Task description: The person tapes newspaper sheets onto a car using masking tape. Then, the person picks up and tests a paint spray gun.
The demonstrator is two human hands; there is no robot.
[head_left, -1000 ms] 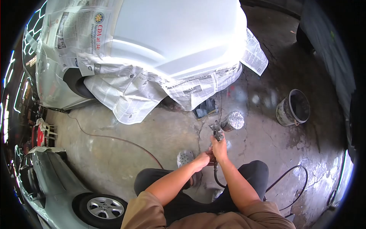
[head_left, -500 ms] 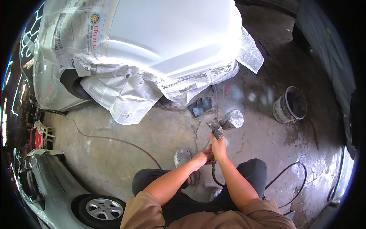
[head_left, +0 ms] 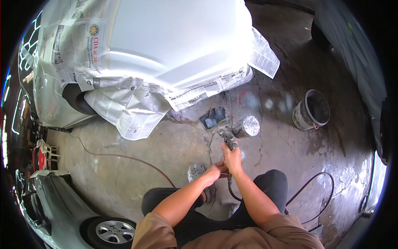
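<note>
My right hand point(head_left: 233, 157) is closed around the handle of a metal spray gun point(head_left: 228, 137), whose head points away from me. A dark hose point(head_left: 231, 186) runs down from the gun's lower end between my knees. Against the underside of my right hand, my left hand point(head_left: 215, 171) has its fingers curled in near the handle's base; what they pinch is hidden. Just beyond the gun stands a paint-smeared can point(head_left: 250, 125) with a silvery top. Dark sanding-sheet-like pieces point(head_left: 214, 118) lie on the floor left of it.
A white car panel point(head_left: 166, 45) is bordered by newspaper masking point(head_left: 141, 110). A stained bucket point(head_left: 299, 116) stands to the right. A reddish hose point(head_left: 124, 156) crosses the cracked concrete floor. A grey-green car point(head_left: 62, 207) is at lower left, a covered vehicle point(head_left: 352, 54) at upper right.
The view has shifted slightly, so the floor items and car sit a little further left. Both hands stay together at the spray gun, with little change in grip.
</note>
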